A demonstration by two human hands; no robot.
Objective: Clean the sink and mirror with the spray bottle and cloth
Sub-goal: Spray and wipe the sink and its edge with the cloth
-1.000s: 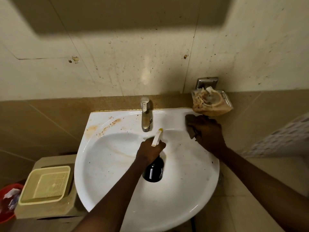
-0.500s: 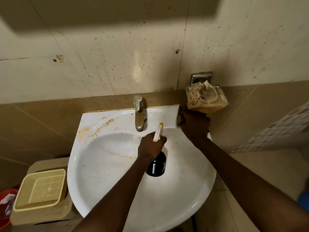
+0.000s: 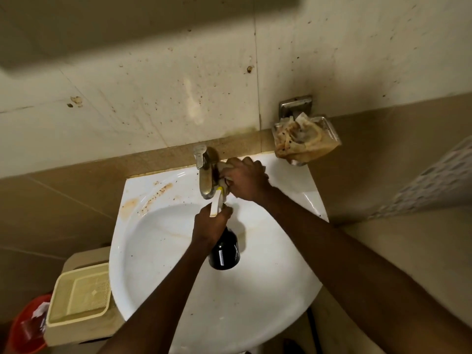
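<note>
over the white sink (image 3: pixel 255 302), both hands are busy. the left hand (image 3: pixel 212 224) is wrapped tight round the neck of the spray bottle (image 3: pixel 224 254), whose dark body hangs over the bowl while its pale trigger head points up at the tap (image 3: pixel 205 175). the right hand (image 3: pixel 245 181) is bunched on a cloth (image 3: pixel 224 186), pressing it against the right side of the tap, on the back ledge of the sink; only a little of the cloth shows past the fingers. brownish stains streak the ledge left of the tap. on the wall to the right, a soap dish (image 3: pixel 306 141) holds something crumpled and stained. a beige basket (image 3: pixel 79 295) sits to the left, just beside the sink.
</note>
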